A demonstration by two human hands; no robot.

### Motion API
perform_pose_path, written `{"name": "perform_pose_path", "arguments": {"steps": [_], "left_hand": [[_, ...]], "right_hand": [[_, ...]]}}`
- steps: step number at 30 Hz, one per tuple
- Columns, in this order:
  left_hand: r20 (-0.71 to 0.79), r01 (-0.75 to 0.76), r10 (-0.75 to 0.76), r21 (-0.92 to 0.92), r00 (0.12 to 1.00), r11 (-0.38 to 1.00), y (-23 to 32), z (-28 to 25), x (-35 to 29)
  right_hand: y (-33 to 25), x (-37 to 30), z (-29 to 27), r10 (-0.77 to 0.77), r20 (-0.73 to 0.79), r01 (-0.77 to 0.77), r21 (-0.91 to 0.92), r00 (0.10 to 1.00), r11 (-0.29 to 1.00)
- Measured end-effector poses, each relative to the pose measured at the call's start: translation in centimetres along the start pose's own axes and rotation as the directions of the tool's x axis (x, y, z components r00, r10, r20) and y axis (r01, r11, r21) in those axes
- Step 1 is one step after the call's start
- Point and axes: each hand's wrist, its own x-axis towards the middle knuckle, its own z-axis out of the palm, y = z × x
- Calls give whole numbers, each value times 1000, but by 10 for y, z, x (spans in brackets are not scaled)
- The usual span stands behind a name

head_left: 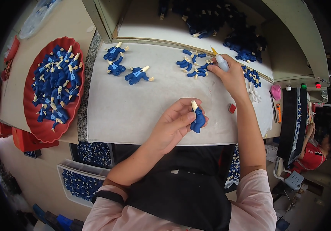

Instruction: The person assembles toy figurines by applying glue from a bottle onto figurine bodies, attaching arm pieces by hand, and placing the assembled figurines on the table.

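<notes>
My left hand [174, 122] is closed on a small blue figurine body [198, 118] with a cream neck, held upright over the near part of the white work sheet [150, 106]. No arms show on this body. In my right hand [233, 77] is a small squeeze bottle [222, 63], whitish with a yellow tip that points up and away. The thumb and fingertips of that hand are at the edge of a small group of blue figurine arms [196, 56] with cream hands; whether they pinch one is unclear. Several blue figurines [136, 75] with arms lie farther left on the sheet.
A red scalloped tray [28, 104] heaped with blue figurines stands at left. Beyond the sheet, a shelf box [150, 29] holds dark piles of figurines. A small red block [232, 108] lies near my right forearm. Bins of blue parts [81, 184] sit below; another person [310, 156] is at far right.
</notes>
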Motion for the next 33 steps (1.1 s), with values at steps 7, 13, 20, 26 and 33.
{"name": "perform_pose_path", "arguments": {"steps": [7,13,20,26,33], "left_hand": [[17,-1,1,-21,1000,1000,0,2,1],[-42,18,-20,-31,999,999,0,9,-1],[-37,21,-18,75,999,997,-11,13,3],[-19,-62,66,185,998,981,-16,13,4],[4,-113,117,265,993,957,-18,12,3]], "right_hand": [[-1,-21,-9,65,23,-68,214,998,975],[-20,-83,-29,107,91,-140,570,990,809],[-34,-121,-31,114,-3,-82,672,993,736],[-45,-132,-28,-1,-133,49,361,991,931],[-48,-134,-27,-191,-144,209,122,971,970]]}}
